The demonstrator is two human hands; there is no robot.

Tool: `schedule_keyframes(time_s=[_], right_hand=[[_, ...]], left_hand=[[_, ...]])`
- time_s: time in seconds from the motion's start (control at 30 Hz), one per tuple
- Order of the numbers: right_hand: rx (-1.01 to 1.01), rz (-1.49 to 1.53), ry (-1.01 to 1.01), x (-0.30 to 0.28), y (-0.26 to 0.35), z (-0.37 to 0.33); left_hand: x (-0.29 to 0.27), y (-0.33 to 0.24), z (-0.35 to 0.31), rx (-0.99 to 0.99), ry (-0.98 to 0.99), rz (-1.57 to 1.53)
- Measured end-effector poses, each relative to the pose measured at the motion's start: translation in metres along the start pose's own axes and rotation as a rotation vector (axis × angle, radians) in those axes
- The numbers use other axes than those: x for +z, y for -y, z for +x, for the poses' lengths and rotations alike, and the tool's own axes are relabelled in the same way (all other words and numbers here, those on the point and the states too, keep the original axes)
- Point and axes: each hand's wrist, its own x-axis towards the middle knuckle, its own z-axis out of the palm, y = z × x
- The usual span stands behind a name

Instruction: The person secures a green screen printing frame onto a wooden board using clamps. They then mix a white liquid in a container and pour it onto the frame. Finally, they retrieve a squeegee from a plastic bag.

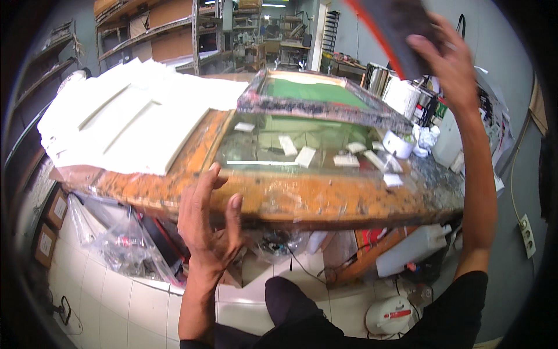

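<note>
Raised high at the upper right, my right hand [456, 70] grips a squeegee [401, 35] with a dark body and an orange-red blade edge. The squeegee's top is cut off by the picture's edge. My left hand [210, 224] holds nothing; its fingers are apart, in front of the near edge of the worn orange-brown table [279, 192]. Beyond it lies a glass panel [250, 145] with several small white pieces [305, 156] scattered on it. A printing screen [331, 109] with green mesh and a stained frame is tilted over the panel's far part.
White sheets [128, 128] in a broad pile cover the table's left side. A tape roll [398, 144], cans [401, 96] and crumpled tissue [427, 138] crowd the right end. Underneath are plastic bags [128, 247] and a white jerrycan [412, 250]. Shelves [157, 35] stand behind.
</note>
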Motion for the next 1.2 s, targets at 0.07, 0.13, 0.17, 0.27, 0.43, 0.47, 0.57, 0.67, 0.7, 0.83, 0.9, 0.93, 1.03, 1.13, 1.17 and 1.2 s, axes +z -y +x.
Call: schedule_keyframes(time_s=[0.07, 0.13, 0.17, 0.27, 0.43, 0.47, 0.57, 0.67, 0.7, 0.83, 0.9, 0.93, 1.03, 1.13, 1.17, 1.2], right_hand=[[-0.001, -0.011, 0.268, 0.036, -0.052, 0.039], [0.080, 0.032, 0.506, 0.085, -0.083, 0.056], [0.163, 0.041, 0.606, 0.108, -0.096, 0.065], [0.136, 0.091, 0.762, 0.179, -0.138, 0.070], [0.162, 0.125, 0.983, 0.249, -0.174, 0.062], [0.193, 0.153, 1.000, 0.257, -0.173, 0.062], [0.189, 0.143, 1.106, 0.269, -0.186, 0.060], [0.205, 0.105, 1.132, 0.270, -0.187, 0.049], [0.222, 0.096, 1.123, 0.271, -0.184, 0.044], [0.305, 0.181, 1.196, 0.277, -0.199, 0.029], [0.343, 0.207, 1.186, 0.276, -0.204, 0.030], [0.347, 0.214, 1.202, 0.277, -0.205, 0.031], [0.338, 0.226, 1.223, 0.279, -0.207, 0.030], [0.300, 0.205, 1.203, 0.279, -0.206, 0.029], [0.301, 0.183, 1.205, 0.279, -0.204, 0.029], [0.303, 0.161, 1.207, 0.280, -0.202, 0.028]], left_hand=[[0.000, 0.014, -0.002, 0.094, 0.097, 0.153], [0.006, 0.018, -0.016, 0.110, 0.153, 0.245], [0.008, 0.015, -0.021, 0.084, 0.160, 0.263], [0.011, 0.005, -0.026, 0.073, 0.146, 0.355], [0.016, 0.003, -0.028, 0.006, 0.138, 0.394], [0.012, 0.000, -0.027, 0.010, 0.165, 0.424], [0.012, -0.004, -0.018, 0.019, 0.219, 0.421], [0.011, -0.006, -0.017, -0.014, 0.220, 0.294], [0.009, -0.006, -0.018, -0.020, 0.239, 0.300], [0.004, -0.008, -0.019, -0.048, 0.297, 0.283], [0.002, -0.008, -0.019, -0.046, 0.307, 0.276], [0.000, -0.007, -0.019, -0.040, 0.313, 0.278], [-0.002, -0.006, -0.017, -0.039, 0.321, 0.275], [-0.003, -0.006, -0.017, -0.039, 0.328, 0.280], [-0.004, -0.006, -0.018, -0.038, 0.334, 0.283], [-0.004, -0.006, -0.017, -0.041, 0.341, 0.286]])
